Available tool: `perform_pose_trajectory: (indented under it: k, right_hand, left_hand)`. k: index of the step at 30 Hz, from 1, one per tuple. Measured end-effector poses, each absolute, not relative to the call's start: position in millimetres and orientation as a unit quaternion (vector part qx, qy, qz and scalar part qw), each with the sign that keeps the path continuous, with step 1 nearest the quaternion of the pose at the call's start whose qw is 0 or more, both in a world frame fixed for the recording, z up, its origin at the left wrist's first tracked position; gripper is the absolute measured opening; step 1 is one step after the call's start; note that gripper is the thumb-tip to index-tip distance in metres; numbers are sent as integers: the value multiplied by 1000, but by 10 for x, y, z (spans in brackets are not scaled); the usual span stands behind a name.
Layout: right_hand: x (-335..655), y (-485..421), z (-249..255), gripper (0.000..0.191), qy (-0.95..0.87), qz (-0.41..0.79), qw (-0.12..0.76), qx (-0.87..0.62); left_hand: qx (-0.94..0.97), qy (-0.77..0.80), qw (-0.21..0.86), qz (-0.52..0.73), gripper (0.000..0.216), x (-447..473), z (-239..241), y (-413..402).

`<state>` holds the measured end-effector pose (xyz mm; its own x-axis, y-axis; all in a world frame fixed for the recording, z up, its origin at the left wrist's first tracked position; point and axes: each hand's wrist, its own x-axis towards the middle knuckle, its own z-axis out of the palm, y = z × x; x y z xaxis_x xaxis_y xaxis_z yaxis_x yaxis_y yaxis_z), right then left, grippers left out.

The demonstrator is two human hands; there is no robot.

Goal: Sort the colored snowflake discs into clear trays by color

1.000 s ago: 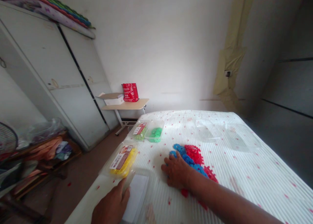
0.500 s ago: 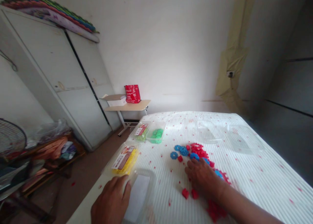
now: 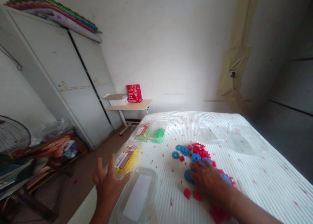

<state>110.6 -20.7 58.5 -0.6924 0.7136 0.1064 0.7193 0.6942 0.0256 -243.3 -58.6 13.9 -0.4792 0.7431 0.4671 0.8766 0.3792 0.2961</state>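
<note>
My right hand [image 3: 207, 181] lies palm down on a scatter of red and blue toy pieces [image 3: 198, 153] on the white dotted bed cover [image 3: 256, 184], fingers curled over a blue disc. My left hand [image 3: 106, 183] is raised with fingers spread at the bed's left edge, holding nothing. It hovers beside an empty clear plastic box [image 3: 137, 198] and close to a lidded box of yellow pieces [image 3: 126, 158].
Two clear boxes with green pieces [image 3: 156, 134] stand farther back on the left. Empty clear trays [image 3: 246, 139] lie at the far right. A small side table [image 3: 129, 105] with a red bag, a white wardrobe [image 3: 73, 96] and a cluttered low shelf [image 3: 49, 149] are to the left.
My left hand has lifted off the empty clear box and spread its fingers. My right hand has swept from the left of the pile towards me, scattering red and blue pieces.
</note>
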Motion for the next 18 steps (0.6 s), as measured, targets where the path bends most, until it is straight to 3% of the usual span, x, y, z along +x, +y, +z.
perform_pose_trajectory:
  k: [4, 9, 18]
  right_hand:
    - [1082, -229, 557, 10, -918, -18, 44, -394]
    - [1081, -240, 509, 11, -918, -12, 33, -395]
    - [1188, -283, 565, 15, -912, -7, 85, -400]
  left_hand:
    - [-492, -823, 71, -277, 88, -2502, 86, -560]
    - [-506, -806, 16, -306, 70, -2542, 6, -527]
    - [-514, -789, 19, -336, 52, -2643, 119, -592]
